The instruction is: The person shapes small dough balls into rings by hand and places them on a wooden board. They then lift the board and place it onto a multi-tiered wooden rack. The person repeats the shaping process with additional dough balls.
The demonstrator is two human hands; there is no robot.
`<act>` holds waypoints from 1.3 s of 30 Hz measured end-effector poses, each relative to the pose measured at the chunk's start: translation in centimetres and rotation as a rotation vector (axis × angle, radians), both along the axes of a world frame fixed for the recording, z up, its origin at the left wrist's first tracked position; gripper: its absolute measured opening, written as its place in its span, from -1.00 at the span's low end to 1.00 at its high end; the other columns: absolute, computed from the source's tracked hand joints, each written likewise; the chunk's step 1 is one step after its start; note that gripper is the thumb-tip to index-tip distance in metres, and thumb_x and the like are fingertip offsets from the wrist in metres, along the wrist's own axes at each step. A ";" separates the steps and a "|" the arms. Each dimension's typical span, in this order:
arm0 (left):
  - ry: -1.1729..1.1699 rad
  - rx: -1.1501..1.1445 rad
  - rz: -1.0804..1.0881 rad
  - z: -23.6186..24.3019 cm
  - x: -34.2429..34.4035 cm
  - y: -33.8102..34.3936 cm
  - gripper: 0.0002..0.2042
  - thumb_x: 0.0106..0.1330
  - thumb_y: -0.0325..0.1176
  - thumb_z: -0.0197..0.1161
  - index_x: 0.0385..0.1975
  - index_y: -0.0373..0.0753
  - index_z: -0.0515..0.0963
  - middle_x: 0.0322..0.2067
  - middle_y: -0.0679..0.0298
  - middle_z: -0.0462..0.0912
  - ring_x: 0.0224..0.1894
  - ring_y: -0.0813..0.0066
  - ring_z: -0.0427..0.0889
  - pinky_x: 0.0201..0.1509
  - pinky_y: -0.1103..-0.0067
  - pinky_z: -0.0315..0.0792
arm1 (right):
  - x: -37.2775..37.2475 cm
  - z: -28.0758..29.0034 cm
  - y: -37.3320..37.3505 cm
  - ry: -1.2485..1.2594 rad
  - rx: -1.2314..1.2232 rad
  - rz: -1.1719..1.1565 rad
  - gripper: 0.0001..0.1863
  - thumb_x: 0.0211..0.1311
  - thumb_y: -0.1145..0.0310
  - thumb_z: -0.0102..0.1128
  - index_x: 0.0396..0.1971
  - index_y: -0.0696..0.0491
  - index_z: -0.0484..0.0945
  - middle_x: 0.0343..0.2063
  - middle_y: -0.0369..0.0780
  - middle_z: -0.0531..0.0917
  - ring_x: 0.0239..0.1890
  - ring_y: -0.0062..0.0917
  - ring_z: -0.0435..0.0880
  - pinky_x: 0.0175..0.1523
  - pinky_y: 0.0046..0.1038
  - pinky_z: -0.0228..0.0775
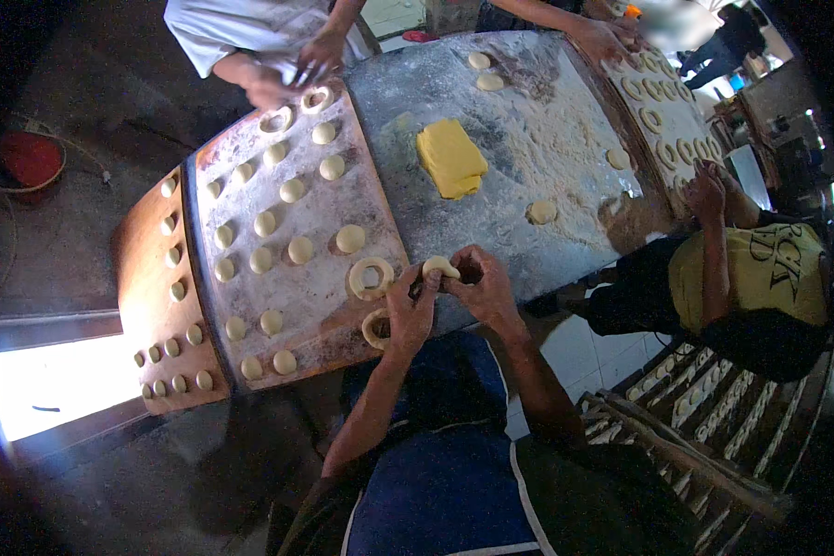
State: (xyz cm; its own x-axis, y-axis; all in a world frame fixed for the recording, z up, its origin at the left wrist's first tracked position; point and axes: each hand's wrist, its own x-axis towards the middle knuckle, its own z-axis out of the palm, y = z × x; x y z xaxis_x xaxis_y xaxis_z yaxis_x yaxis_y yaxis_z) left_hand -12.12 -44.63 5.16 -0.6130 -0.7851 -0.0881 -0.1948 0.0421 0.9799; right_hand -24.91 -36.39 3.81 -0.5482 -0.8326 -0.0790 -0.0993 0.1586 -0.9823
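Both of my hands meet at the near edge of a floured metal table (pixel 547 139). My left hand (pixel 410 310) and my right hand (pixel 480 283) pinch a small pale piece of dough (pixel 440 267) between their fingers. Just left of them lie two dough rings, one (pixel 371 277) on the wooden board (pixel 324 306) and one (pixel 376 328) at its near edge under my left wrist. Several round dough balls (pixel 299 249) sit in rows on the same board.
A yellow block of dough (pixel 449 157) lies mid-table, with loose dough balls (pixel 540 212) around it. A person across the board shapes rings (pixel 317 98). Another person in a yellow shirt (pixel 751 269) works at a ring-covered board (pixel 667 120) on the right. Racks (pixel 713 408) stand lower right.
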 end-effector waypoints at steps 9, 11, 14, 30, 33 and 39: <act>0.181 0.287 -0.118 1.6 6.7 -5.1 -0.77 0.42 -0.34 0.02 -0.06 -0.33 0.44 -0.29 0.25 0.55 -0.19 0.52 0.52 -0.16 0.56 0.43 | 7.2 4.4 -4.0 -0.285 -0.238 0.131 -0.56 0.06 0.62 0.19 -0.05 0.11 0.27 -0.27 -0.24 0.53 -0.24 -0.61 0.57 -0.14 -0.52 0.48; 0.462 0.556 -0.055 2.1 8.4 -5.8 -0.74 0.40 -0.37 0.04 0.02 -0.30 0.36 -0.20 0.24 0.53 -0.13 0.49 0.52 -0.09 0.56 0.43 | 8.4 5.6 -4.5 -0.420 -0.284 0.305 -0.55 0.07 0.59 0.16 -0.02 0.08 0.26 -0.22 -0.22 0.54 -0.20 -0.58 0.58 -0.13 -0.51 0.48; 0.624 0.584 -0.145 2.5 11.5 -6.5 -0.62 0.28 -0.54 0.09 0.08 -0.25 0.24 -0.08 0.22 0.47 -0.02 0.43 0.49 0.03 0.54 0.43 | 10.2 5.3 -5.9 -0.594 -0.173 0.206 -0.67 0.24 0.30 0.03 -0.03 0.07 0.31 -0.19 -0.19 0.54 -0.18 -0.54 0.57 -0.13 -0.49 0.48; 0.360 0.308 0.403 -1.8 22.8 -5.8 -0.69 0.37 -0.16 -0.14 -0.34 -0.33 0.35 -0.53 0.15 0.39 -0.49 0.37 0.42 -0.41 0.42 0.31 | 26.3 -1.2 -8.2 0.068 0.141 -0.017 -0.43 0.42 0.02 -0.28 -0.04 0.29 0.42 -0.17 -0.08 0.55 -0.10 -0.34 0.52 0.10 -0.33 0.28; 0.274 0.114 0.256 -3.0 24.7 -5.9 -0.68 0.38 -0.15 -0.13 -0.31 -0.32 0.37 -0.47 0.16 0.40 -0.44 0.36 0.42 -0.38 0.42 0.33 | 28.1 -0.4 -8.4 0.198 0.122 0.093 -0.42 0.43 0.04 -0.32 -0.02 0.31 0.40 -0.12 -0.01 0.53 -0.04 -0.30 0.49 0.11 -0.30 0.27; 0.661 1.061 0.526 -3.8 26.4 -5.4 -0.66 0.39 -0.11 -0.12 -0.37 -0.30 0.39 -0.58 0.19 0.39 -0.49 0.35 0.43 -0.41 0.41 0.33 | 29.9 -0.5 -6.8 0.029 0.169 0.002 -0.41 0.42 0.03 -0.32 -0.05 0.31 0.43 -0.16 0.02 0.53 -0.11 -0.28 0.50 0.05 -0.29 0.30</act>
State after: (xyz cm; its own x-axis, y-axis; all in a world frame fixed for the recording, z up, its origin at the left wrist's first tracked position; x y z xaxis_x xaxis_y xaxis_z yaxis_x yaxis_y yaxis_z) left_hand 14.24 -50.01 1.39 -0.4271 -0.6762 -0.6003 0.5620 -0.7186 0.4096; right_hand 5.01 -43.15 3.29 -0.5508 -0.8098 -0.2020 -0.1278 0.3210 -0.9384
